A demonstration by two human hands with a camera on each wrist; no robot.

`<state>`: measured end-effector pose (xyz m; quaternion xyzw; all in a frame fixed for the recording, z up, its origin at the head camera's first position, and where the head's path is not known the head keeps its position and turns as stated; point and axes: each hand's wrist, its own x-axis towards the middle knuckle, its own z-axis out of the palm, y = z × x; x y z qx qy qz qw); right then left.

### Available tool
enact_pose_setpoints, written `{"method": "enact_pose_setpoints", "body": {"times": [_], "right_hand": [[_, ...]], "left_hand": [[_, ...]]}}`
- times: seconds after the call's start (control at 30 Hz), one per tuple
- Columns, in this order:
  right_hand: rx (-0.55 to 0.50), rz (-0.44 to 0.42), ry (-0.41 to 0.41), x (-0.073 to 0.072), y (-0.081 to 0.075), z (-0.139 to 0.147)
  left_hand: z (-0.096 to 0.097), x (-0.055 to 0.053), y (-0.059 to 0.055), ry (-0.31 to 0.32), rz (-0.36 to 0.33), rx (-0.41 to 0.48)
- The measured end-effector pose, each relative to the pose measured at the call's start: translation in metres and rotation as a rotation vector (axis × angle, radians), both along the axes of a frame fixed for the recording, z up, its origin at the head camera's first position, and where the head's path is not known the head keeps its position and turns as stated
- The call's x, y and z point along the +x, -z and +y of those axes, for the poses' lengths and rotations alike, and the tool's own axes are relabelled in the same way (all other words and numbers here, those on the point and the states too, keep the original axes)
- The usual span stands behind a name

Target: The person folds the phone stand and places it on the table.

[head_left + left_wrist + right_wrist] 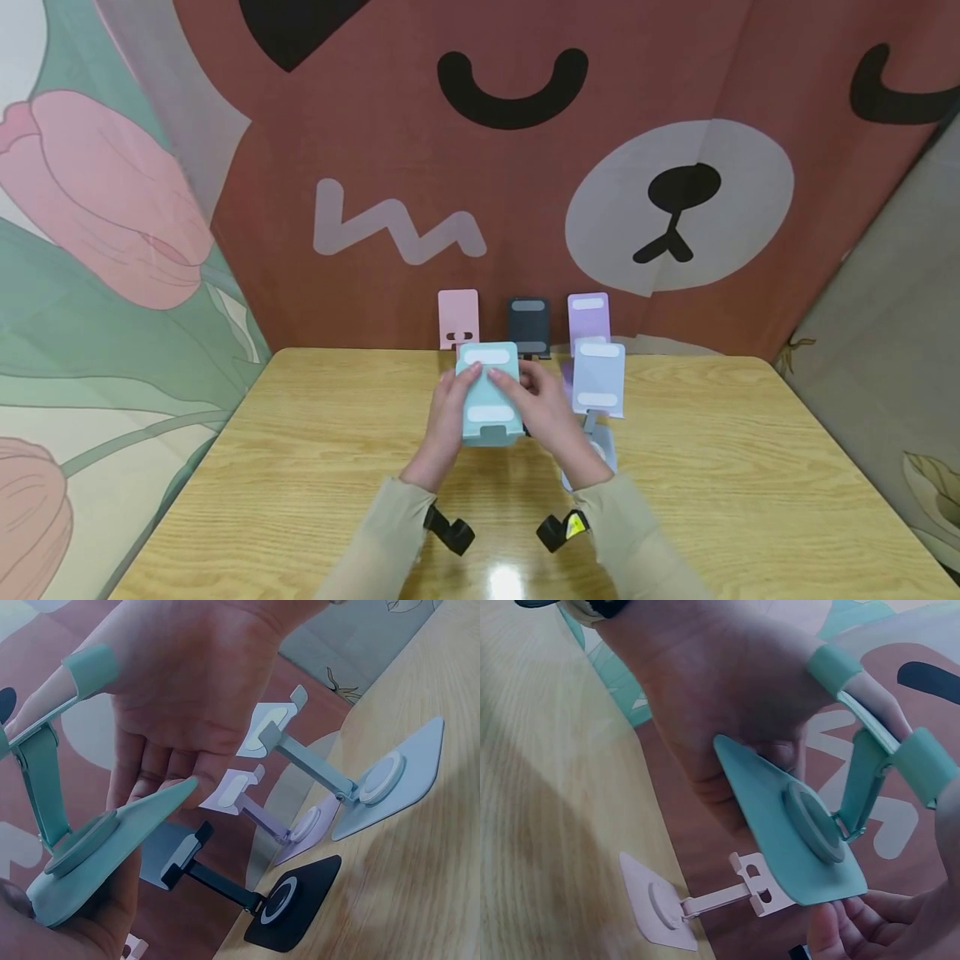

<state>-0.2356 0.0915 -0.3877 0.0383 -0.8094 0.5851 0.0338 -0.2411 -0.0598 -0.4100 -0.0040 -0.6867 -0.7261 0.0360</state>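
Observation:
A mint-green folding phone stand [491, 396] is held up above the table between both hands. The left hand [446, 410] grips its left side, with the thumb lying on the front of the plate. On the opposite side, the right hand [553, 415] grips it with its thumb also on the plate. From the left wrist, the stand's base [112, 855] shows beneath the hinged arm, fingers at its edges. In the right wrist view the arm [864, 784] is partly unfolded between the base and plate.
Behind the hands stand a pink phone stand [458, 315], a black one [528, 327] and a purple one [588, 320]. A light-blue stand [598, 377] is close to the right hand. All rest on the wooden table [300, 467], before a bear-printed cloth [390, 150].

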Motion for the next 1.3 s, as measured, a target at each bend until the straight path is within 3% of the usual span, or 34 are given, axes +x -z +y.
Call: {"method": "enact_pose_setpoints", "body": {"times": [0.63,0.87,1.07,1.3], "right_hand": [[-0.007,0.015,0.051,0.001,0.009,-0.005],[-0.005,0.034,0.060,-0.001,0.015,-0.005],[0.004,0.043,0.052,-0.001,0.018,-0.005],[0.013,0.041,0.053,-0.002,0.020,-0.002]], "left_hand": [[0.006,0.000,0.002,-0.064,0.040,-0.022],[0.007,-0.001,0.008,-0.083,0.069,-0.027],[0.006,0.000,0.011,-0.055,0.090,0.015],[0.004,0.003,0.013,-0.003,0.052,0.038]]}}
